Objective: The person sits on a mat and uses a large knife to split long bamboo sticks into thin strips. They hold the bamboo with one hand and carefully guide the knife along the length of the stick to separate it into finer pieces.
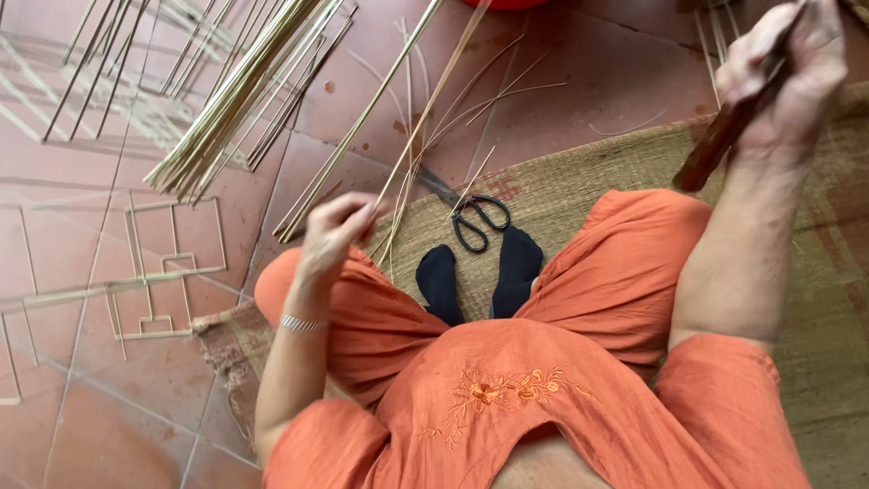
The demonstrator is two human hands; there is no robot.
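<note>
Orange cloth fills the bottom of the frame: your lap and both sleeves, with your dark-socked feet crossed just above centre on the woven mat.

Your left hand, left of centre, has its fingertips pinched around the lower ends of a few thin bamboo strips, which run up and to the right toward the top edge. They look light, springy and narrow, likely to bend and slide between the fingers, and a split edge could be sharp. A hold near the lower ends, as you have it, leaves the long free length whippy; a grip nearer the middle would probably steady them. The wrist is bent back, with a silver bracelet on it and the forearm rising from the lower left.

Your right hand, in the upper right corner, is clenched around a dark wooden-handled tool; its working end is hidden by the fingers. The forearm stands almost vertical.

Black-handled scissors lie on the mat just above your feet. A bundle of bamboo strips lies on the red tiles at upper left, with flat rectangular frames at left.
</note>
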